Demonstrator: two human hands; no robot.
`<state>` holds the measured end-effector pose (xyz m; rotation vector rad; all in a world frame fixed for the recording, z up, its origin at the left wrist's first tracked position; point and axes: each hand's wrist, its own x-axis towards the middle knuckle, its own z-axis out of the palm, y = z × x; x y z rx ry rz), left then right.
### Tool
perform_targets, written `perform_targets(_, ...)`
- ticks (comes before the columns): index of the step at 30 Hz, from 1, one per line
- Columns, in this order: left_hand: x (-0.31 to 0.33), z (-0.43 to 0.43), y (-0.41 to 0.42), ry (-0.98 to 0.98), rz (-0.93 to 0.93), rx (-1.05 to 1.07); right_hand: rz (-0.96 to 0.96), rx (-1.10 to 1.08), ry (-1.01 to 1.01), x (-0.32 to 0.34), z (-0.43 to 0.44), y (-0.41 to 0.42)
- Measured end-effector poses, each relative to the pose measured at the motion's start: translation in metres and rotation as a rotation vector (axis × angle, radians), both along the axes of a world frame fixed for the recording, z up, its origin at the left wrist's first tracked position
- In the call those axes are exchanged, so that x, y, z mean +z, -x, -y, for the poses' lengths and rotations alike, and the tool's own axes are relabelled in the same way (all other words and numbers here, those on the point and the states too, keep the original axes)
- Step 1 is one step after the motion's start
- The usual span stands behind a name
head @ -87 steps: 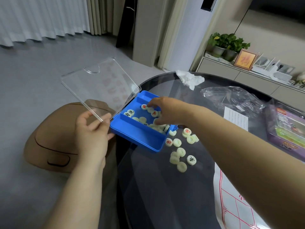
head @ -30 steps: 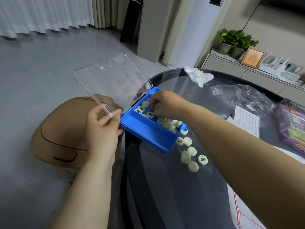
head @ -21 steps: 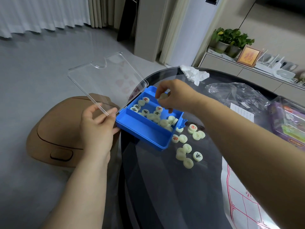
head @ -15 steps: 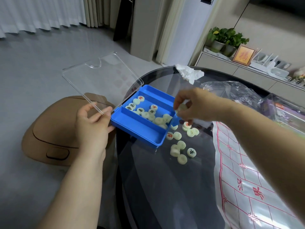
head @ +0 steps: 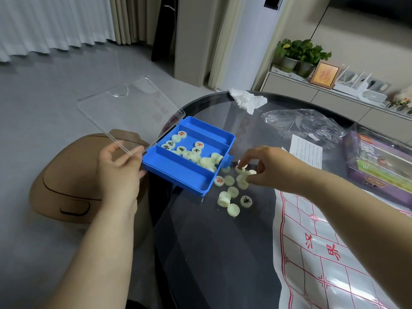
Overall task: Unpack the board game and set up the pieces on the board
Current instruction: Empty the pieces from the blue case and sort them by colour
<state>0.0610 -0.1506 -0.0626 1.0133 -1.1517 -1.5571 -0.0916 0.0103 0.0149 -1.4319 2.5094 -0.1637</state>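
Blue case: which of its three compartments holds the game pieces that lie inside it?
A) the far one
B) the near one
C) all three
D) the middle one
D: the pieces inside the blue case all lie in the middle compartment, while the far and near compartments show only bare blue floor.

My left hand point(head: 120, 168) reaches forward and pinches the edge of the clear lid point(head: 131, 112) between thumb and fingers. My right hand point(head: 272, 168) is palm-down, fingers curled, fingertips among the pieces point(head: 233, 191); grip unclear.
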Motion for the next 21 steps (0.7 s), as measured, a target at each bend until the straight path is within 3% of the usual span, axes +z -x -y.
perform_targets(10,0.0,0.001,0.001,0.0,-0.001,-0.002,-0.028,0.07,0.162,0.02,0.033,-0.009)
perform_targets(14,0.0,0.002,0.0,0.007,-0.01,-0.004,-0.052,0.168,0.034,0.012,0.064,-0.013)
perform_targets(18,0.0,0.003,0.0,0.014,-0.017,-0.012,-0.092,0.164,-0.216,0.0,0.083,-0.012)
perform_targets(21,-0.001,0.005,0.0,0.014,-0.017,-0.016,-0.045,0.157,-0.264,-0.005,0.089,-0.01)
